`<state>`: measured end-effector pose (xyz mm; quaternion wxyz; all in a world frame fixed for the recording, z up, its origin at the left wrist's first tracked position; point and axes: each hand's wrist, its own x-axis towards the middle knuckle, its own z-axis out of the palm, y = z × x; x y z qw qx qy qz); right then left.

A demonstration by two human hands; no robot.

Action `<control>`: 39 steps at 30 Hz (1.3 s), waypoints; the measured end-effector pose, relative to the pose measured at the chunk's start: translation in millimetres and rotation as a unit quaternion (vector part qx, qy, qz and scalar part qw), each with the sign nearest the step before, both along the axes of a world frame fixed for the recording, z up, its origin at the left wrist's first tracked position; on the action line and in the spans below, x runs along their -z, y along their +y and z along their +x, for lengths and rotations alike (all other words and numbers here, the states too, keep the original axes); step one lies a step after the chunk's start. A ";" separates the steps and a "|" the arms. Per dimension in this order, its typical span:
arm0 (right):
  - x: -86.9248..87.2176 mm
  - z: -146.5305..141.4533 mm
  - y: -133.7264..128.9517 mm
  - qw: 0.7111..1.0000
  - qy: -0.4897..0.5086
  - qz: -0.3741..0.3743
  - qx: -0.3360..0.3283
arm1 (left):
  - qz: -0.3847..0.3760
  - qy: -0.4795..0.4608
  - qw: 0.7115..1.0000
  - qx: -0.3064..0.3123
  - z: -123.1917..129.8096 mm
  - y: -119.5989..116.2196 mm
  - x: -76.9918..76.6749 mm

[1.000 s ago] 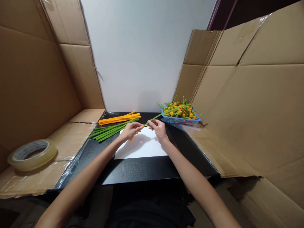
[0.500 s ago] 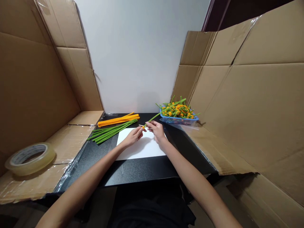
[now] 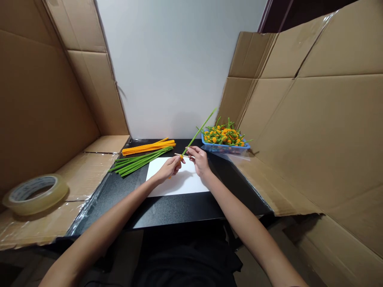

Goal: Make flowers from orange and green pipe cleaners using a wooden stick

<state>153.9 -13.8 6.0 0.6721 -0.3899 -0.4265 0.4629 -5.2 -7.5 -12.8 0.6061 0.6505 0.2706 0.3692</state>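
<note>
**Green pipe cleaner (image 3: 198,133), tilted upward above paper**

Left hand (image 3: 169,167) clenched on its lower end; right hand (image 3: 199,159) pinching a thin wooden stick (image 3: 183,155) beside it. Below: white paper (image 3: 176,179) on black table (image 3: 167,211). Nearby: orange pipe cleaners (image 3: 148,148), green bundle (image 3: 139,161), blue basket (image 3: 224,148) of orange-headed stems (image 3: 223,134).

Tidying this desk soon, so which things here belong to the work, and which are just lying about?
In use: left hand, right hand, green pipe cleaner, wooden stick, white paper, loose green pipe cleaners, orange pipe cleaners, basket of orange flowers.
Lying about: tape roll, cardboard.
</note>
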 end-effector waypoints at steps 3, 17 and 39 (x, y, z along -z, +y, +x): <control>-1.9 1.2 -0.8 1.000 0.011 -0.002 -0.015 | -0.010 -0.008 1.000 0.016 0.9 -3.4 -1.9; 7.4 -14.0 -7.6 0.997 -0.038 -0.038 -0.060 | -0.080 -0.057 0.995 0.014 1.6 -8.0 -6.9; 7.1 -3.7 0.3 0.998 0.005 -0.020 -0.063 | -0.053 -0.017 0.997 0.061 2.1 -12.0 -7.1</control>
